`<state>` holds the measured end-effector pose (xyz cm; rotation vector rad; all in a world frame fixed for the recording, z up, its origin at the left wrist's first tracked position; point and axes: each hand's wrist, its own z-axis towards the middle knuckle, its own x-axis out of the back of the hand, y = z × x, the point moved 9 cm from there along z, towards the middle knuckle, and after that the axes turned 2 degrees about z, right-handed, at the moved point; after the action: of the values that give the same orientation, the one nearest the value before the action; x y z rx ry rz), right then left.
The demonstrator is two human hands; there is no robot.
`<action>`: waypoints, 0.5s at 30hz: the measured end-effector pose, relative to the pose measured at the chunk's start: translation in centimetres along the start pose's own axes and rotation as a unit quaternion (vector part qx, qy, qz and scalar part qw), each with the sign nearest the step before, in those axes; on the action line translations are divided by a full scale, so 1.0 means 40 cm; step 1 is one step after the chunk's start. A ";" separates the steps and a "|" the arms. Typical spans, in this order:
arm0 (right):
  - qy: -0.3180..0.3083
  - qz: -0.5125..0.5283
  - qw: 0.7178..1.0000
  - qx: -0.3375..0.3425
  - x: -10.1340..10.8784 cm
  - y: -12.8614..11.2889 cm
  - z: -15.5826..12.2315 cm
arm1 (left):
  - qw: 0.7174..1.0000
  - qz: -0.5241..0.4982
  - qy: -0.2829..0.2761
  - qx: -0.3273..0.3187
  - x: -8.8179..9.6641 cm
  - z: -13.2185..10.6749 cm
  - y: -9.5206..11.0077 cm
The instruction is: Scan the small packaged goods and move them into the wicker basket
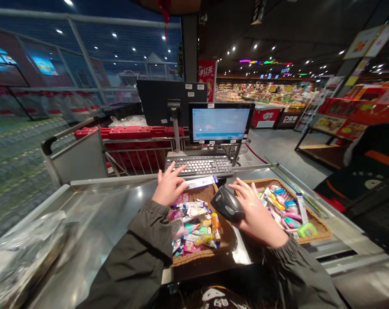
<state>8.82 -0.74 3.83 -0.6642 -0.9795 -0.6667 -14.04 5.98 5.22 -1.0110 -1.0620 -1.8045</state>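
My left hand (170, 186) is open, its fingers spread over the left end of a black keyboard (203, 165). A slim white-and-blue packet (200, 182) lies by its thumb, across the far rim of a wicker basket (232, 240). Whether the thumb presses on the packet I cannot tell. My right hand (257, 214) is around a black barcode scanner (227, 204), whose handle is hidden; some fingers reach forward past it. The scanner's head points up and left, above the right side of that basket. Small colourful packaged items (194, 227) fill the basket.
A second wicker basket (321, 234) of small goods stands to the right. Behind the keyboard are a lit monitor (221, 122) and a dark screen's back (155, 105). Clear plastic bags (27, 253) lie on the metal counter (98, 223) at left. A cart (136, 159) stands beyond.
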 end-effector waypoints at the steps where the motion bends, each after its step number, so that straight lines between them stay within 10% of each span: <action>1: -0.002 0.000 1.000 0.000 -0.004 -0.002 0.001 | 1.000 0.000 0.000 0.000 0.000 -0.001 -0.002; 15: 0.006 -0.010 1.000 -0.027 -0.006 -0.001 -0.012 | 1.000 0.016 -0.014 0.011 -0.050 0.004 -0.050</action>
<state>8.94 -1.08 3.44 -0.6987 -0.9610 -0.7153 -15.07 7.25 2.90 -1.0365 -1.0740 -1.7548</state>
